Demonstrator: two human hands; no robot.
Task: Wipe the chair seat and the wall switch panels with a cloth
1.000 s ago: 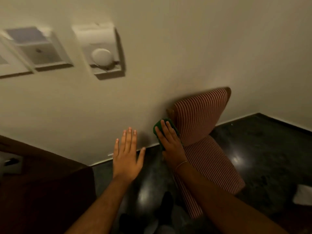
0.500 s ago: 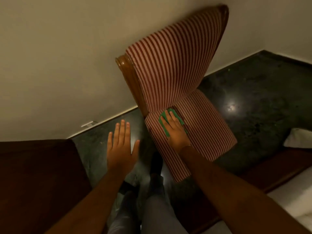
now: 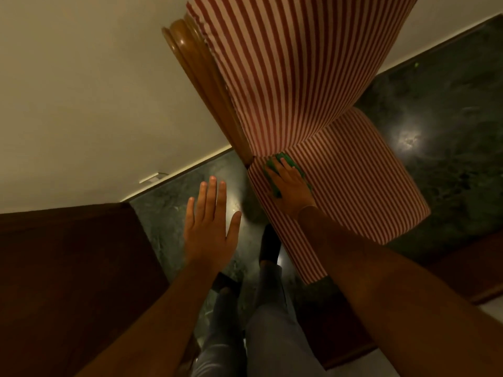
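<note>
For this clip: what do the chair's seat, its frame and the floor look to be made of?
Seat: woven upholstery fabric, matte, red and white stripes, softly rounded at the edges.
Frame: wood with a glossy varnish, judging by its warm brown tone and the highlights along its moulded ridges.
Floor: dark greenish polished stone, perhaps marble or granite; it is mottled and mirrors a lamp glare.
</note>
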